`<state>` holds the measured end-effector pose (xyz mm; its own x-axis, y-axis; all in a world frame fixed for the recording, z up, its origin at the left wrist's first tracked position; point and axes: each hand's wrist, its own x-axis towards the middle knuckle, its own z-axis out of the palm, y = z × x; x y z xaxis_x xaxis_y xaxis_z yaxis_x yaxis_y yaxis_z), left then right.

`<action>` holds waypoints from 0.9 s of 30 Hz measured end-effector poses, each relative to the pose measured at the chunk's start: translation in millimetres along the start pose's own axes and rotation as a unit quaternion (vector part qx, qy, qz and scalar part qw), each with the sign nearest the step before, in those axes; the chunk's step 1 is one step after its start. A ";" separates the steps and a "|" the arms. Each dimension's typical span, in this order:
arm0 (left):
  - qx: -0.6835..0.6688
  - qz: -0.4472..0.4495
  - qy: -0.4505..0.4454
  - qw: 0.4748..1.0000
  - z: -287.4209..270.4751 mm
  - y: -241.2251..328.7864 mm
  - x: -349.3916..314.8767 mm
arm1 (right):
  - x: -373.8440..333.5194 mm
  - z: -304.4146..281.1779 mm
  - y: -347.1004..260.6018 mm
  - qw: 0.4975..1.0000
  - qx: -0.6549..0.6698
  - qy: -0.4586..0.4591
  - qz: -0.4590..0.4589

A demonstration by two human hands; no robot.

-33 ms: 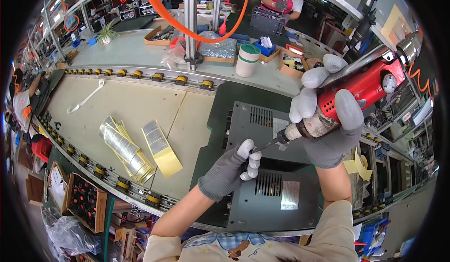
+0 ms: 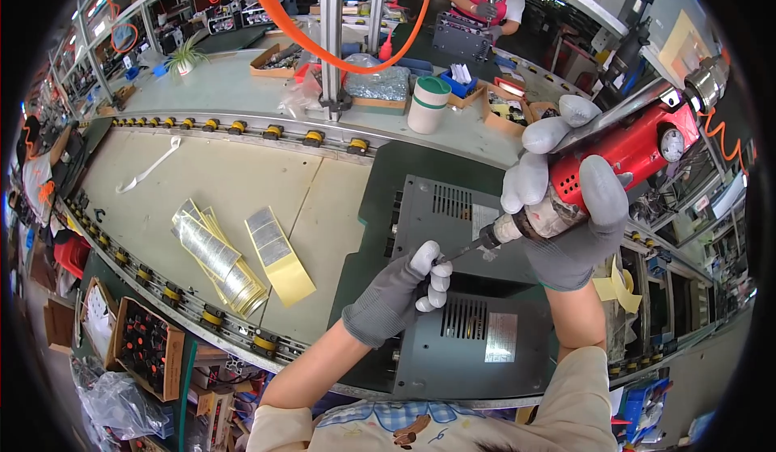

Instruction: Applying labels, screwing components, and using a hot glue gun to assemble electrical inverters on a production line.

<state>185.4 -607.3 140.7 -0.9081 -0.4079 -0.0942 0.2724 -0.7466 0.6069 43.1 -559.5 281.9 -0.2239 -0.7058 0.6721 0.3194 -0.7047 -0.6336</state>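
The right hand (image 2: 594, 219) grips a red driver (image 2: 616, 155) while the left hand (image 2: 388, 294) pinches its bit (image 2: 463, 250), apparently loading it, which needs steady alignment.

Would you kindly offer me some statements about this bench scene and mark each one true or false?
1. The right hand holds a red power driver. True.
2. The left hand is well away from the driver's bit. False: its fingers are at the bit's tip.
3. Two grey vented cases lie on a dark green board. True.
4. The white container with the green lid lies on its side. False: it stands upright.
5. Silver label strips lie left of both hands. True.
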 end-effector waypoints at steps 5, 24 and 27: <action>-0.038 0.002 0.011 0.999 -2.9 3.6 -3.1 | 3.4 1.3 7.1 0.995 -0.095 -0.007 0.006; 0.017 0.052 0.000 0.999 -31.5 1.3 7.8 | 9.1 -11.1 29.8 0.998 -0.006 -0.045 0.037; 0.029 0.078 -0.005 0.997 -29.8 1.5 9.2 | 8.6 -12.1 31.1 0.998 0.001 -0.050 0.033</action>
<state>187.0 -627.8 117.3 -0.8598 -0.5105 0.0125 0.3914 -0.6431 0.6583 39.9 -588.3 263.4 -0.1103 -0.7395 0.6640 0.3330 -0.6570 -0.6764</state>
